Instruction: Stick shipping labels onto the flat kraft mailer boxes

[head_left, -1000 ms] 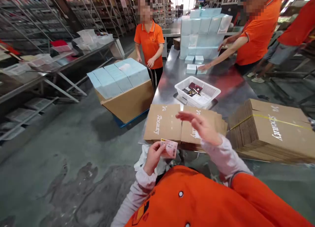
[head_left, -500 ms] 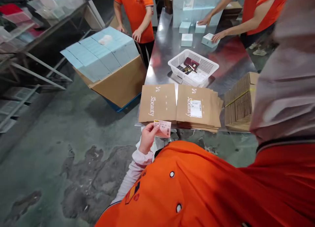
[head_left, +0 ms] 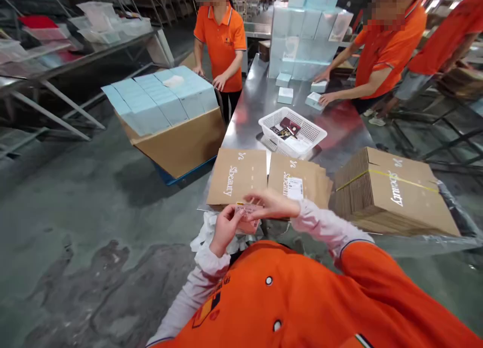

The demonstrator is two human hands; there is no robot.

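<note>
The left hand [head_left: 222, 232] keeps its grip pinched on the pink labels [head_left: 246, 226], just off the near edge of the metal surface [head_left: 244, 114], while the right hand [head_left: 274, 204] spreads over their top, its grip unclear.

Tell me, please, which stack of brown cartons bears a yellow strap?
The rightmost stack: a yellow strap crosses it, while none shows on the left stack or the middle stack.

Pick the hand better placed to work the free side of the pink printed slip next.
Probably the right hand: its fingers reach over the free side of the pink printed slip, though contact is unclear. The left hand pinches the other side, so seems suited to steadying it.
</note>
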